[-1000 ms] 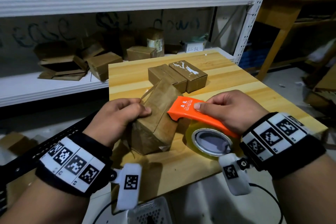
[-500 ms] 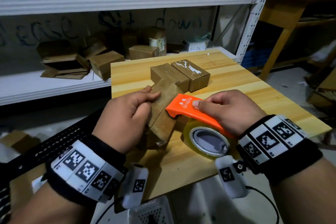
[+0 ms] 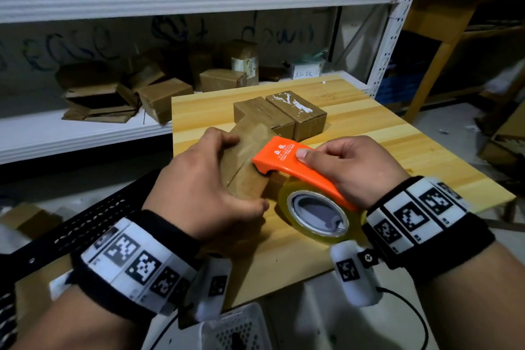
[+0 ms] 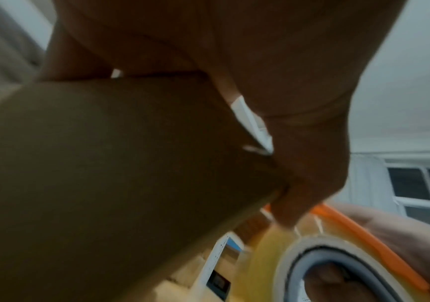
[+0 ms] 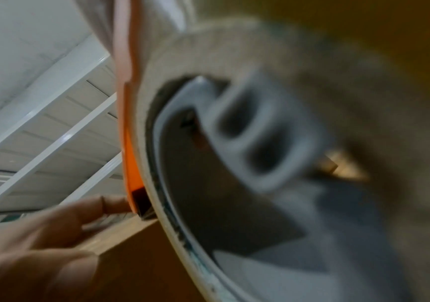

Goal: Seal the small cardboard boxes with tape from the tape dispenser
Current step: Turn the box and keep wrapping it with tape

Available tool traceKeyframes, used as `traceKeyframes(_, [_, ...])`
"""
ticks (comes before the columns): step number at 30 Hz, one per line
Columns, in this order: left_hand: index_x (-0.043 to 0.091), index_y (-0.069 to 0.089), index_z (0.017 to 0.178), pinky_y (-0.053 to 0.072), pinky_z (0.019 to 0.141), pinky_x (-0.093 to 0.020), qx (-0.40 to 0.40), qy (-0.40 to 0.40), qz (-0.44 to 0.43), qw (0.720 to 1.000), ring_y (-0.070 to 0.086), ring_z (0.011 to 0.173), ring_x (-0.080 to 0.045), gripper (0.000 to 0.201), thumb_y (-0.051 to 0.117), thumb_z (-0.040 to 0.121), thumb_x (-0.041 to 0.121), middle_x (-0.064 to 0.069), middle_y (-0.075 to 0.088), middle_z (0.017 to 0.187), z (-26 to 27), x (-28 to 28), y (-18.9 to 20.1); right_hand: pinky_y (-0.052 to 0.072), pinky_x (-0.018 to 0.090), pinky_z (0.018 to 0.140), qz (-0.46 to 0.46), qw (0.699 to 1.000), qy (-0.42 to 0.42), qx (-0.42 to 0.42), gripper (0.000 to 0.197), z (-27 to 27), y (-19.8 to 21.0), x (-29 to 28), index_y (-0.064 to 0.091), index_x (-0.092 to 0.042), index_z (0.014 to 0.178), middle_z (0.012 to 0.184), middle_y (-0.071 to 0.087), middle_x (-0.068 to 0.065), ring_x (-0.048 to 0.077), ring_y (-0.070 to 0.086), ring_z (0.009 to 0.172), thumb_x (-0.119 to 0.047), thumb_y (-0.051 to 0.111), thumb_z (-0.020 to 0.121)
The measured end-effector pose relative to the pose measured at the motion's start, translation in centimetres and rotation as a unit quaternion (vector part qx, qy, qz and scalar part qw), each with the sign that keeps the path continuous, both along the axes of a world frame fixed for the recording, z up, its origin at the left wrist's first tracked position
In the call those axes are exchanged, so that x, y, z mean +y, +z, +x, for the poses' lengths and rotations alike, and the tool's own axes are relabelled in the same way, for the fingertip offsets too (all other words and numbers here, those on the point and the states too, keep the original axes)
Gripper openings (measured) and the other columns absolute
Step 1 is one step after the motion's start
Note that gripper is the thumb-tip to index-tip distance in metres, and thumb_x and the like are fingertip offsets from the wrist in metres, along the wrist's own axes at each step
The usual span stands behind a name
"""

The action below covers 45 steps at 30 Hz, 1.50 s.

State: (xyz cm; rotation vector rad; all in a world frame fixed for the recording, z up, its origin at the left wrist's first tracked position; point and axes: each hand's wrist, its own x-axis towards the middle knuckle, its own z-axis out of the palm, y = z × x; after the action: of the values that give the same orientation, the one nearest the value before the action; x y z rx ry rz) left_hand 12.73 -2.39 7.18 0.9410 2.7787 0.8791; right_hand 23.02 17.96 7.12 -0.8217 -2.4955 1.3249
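Note:
A small brown cardboard box [image 3: 250,159] is tilted above the wooden table [image 3: 383,133]. My left hand [image 3: 210,179] grips it from the left, fingers over its top and thumb at its near corner; the left wrist view shows the box [image 4: 105,173] filling the frame under my palm. My right hand [image 3: 349,167] holds the orange tape dispenser [image 3: 287,162], thumb on its top, with the cutter end pressed against the box's right face. The clear tape roll [image 3: 318,213] hangs below the handle, and the right wrist view shows the roll [image 5: 234,163] blurred and close.
Two more small boxes [image 3: 279,113] sit side by side on the table behind the held one. White metal shelves [image 3: 85,133] at the left and back carry several boxes and flattened cartons. A black perforated crate [image 3: 93,221] stands at the lower left.
My left hand shifted from the box's upper corner to spread over its top and near side. The box tipped lower and flatter against the dispenser. The right hand stayed nearly still.

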Motion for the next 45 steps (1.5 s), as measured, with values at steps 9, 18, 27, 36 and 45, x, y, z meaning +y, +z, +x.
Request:
traceKeyframes(9, [0.038, 0.056, 0.121, 0.043, 0.058, -0.001, -0.118, 0.023, 0.161, 0.98, 0.058, 0.088, 0.005, 0.083, 0.096, 0.048, 0.042, 0.018, 0.06, 0.107, -1.7, -0.4, -2.2, 0.065, 0.041, 0.076, -0.021, 1.0, 0.01, -0.012, 0.042, 0.8, 0.8, 0.7, 0.079, -0.018, 0.084, 0.074, 0.08, 0.002, 0.021, 0.078, 0.066, -0.059, 0.073, 0.087])
traceKeyframes(18, [0.033, 0.058, 0.122, 0.04, 0.061, 0.002, -0.092, 0.03, 0.184, 0.978, 0.05, 0.078, 0.029, 0.081, 0.098, 0.052, 0.039, 0.021, 0.059, 0.101, -1.7, -0.1, -3.0, 0.064, 0.04, 0.077, -0.022, 1.0, 0.009, -0.006, 0.041, 1.3, 0.8, 1.2, 0.08, -0.018, 0.087, 0.075, 0.08, 0.0, 0.02, 0.079, 0.068, -0.059, 0.074, 0.085])
traceKeyframes(27, [0.034, 0.056, 0.125, 0.05, 0.059, -0.008, -0.12, 0.014, 0.187, 0.975, 0.06, 0.084, 0.016, 0.096, 0.091, 0.038, 0.055, 0.017, 0.06, 0.109, -1.6, -0.3, -2.8, 0.06, 0.035, 0.068, -0.035, 0.999, 0.02, -0.011, 0.04, 2.6, 0.9, 2.4, 0.081, -0.017, 0.087, 0.075, 0.08, 0.003, 0.021, 0.078, 0.066, -0.057, 0.076, 0.081])
traceKeyframes(36, [0.04, 0.054, 0.126, 0.052, 0.072, -0.021, -0.128, 0.022, 0.172, 0.977, 0.061, 0.101, -0.007, 0.103, 0.084, 0.031, 0.066, 0.015, 0.058, 0.117, -1.8, -0.4, -2.9, 0.062, 0.038, 0.07, -0.032, 0.999, 0.02, -0.024, 0.045, 3.5, 1.1, 2.8, 0.081, -0.017, 0.086, 0.075, 0.08, 0.003, 0.021, 0.078, 0.067, -0.061, 0.076, 0.077])
traceKeyframes(45, [0.029, 0.047, 0.147, 0.041, 0.106, -0.031, 0.042, -0.025, -0.018, 0.999, 0.044, 0.136, -0.013, 0.102, 0.072, 0.058, 0.073, 0.01, 0.039, 0.158, -1.4, -0.3, -1.5, 0.065, 0.039, 0.071, 0.002, 0.999, 0.001, -0.046, 0.04, 3.0, 0.3, 2.3, 0.079, -0.021, 0.082, 0.071, 0.079, -0.001, 0.018, 0.077, 0.064, -0.061, 0.076, 0.083])
